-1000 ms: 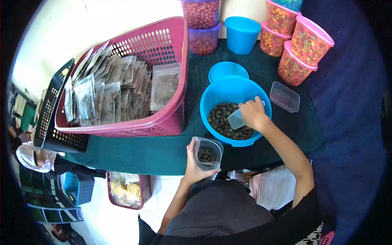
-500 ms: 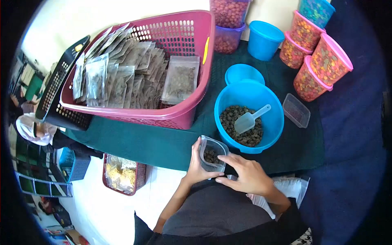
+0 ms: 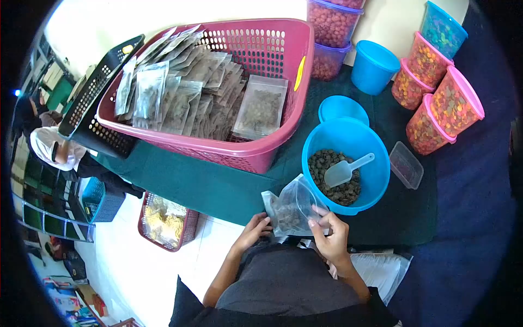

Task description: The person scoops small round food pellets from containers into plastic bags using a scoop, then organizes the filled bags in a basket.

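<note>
A clear plastic zip pouch with dark, flat pieces inside lies tilted between my hands, just in front of the blue tub. My right hand pinches its right edge between thumb and fingers. At the pouch's lower left end, my left hand is closed, fingertips curled against the plastic. The blue tub contains more dark pieces, and a translucent scoop rests on them.
A pink basket full of filled pouches stands at the back left. Stacked tubs, a blue lid and a clear box are at right. Flat plastic bags lie by my lap. Another person is at far left.
The pouch has gone from upright with its mouth facing me to tilted over and stretched sideways. My right hand has shifted to its right edge, and my left hand lower on its left end.
</note>
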